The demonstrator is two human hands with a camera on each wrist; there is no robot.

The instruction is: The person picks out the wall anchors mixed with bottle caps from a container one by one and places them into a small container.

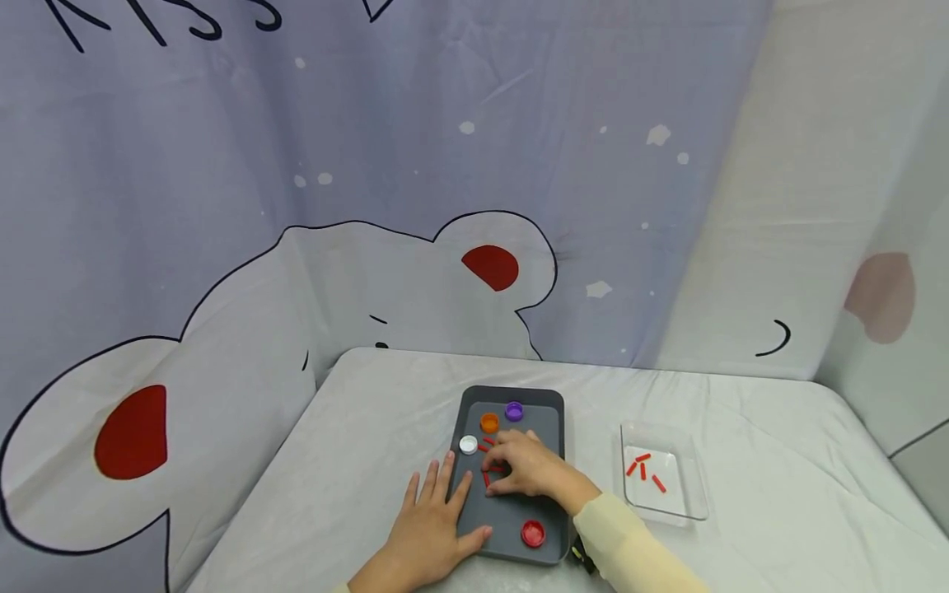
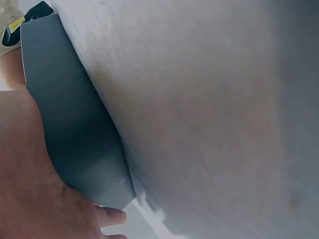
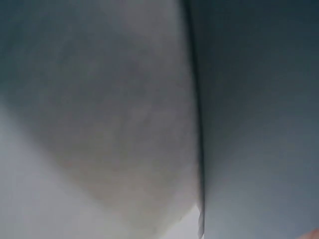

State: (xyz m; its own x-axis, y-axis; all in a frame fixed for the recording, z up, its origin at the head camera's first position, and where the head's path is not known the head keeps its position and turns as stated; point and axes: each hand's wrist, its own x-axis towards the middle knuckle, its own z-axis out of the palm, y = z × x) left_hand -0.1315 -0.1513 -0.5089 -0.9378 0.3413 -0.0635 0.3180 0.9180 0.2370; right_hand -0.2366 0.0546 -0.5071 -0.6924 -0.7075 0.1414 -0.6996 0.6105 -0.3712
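Observation:
A dark grey rectangular tray [image 1: 511,511] lies on the white cloth, with several short red sticks [image 1: 489,441] near its middle. Over them the right hand [image 1: 530,468] bends its thumb and fingers, and one red stick [image 1: 486,478] spans from index fingertip to thumb tip. Fingers spread, the left hand [image 1: 430,527] rests along the tray's left edge, its thumb reaching over the rim. In the left wrist view the palm [image 2: 35,174] lies beside the tray's outer wall [image 2: 79,119]. The right wrist view shows mostly the tray's side [image 3: 259,119]; that hand is almost wholly hidden there.
Inside the tray sit small round caps: purple [image 1: 514,411], orange [image 1: 489,422], white [image 1: 468,445] and red [image 1: 533,534]. To its right, a clear plastic box [image 1: 693,494] holds several more red sticks [image 1: 658,483]. A printed curtain [image 1: 593,165] hangs behind the cloth-covered surface.

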